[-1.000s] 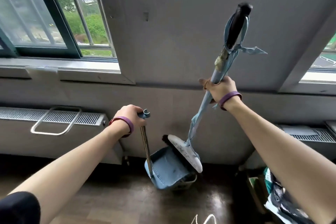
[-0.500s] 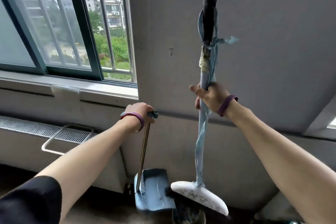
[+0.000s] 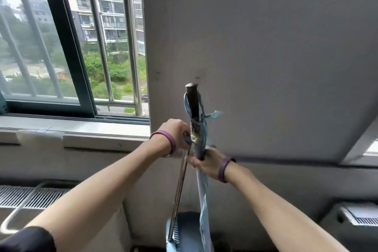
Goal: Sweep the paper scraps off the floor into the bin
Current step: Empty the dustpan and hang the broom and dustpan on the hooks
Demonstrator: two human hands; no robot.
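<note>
Head view: blue dustpan, contents hidden

broom handle: upright before the wall, just right of the dustpan handle.
left hand: on the dustpan handle's top, left of the broom handle.
right hand: around the broom handle, below and right of the left hand.
dustpan: below both hands, behind the broom handle's lower part.
window: left of the wall, above the sill.
radiator grille: below the sill, far left.
</note>
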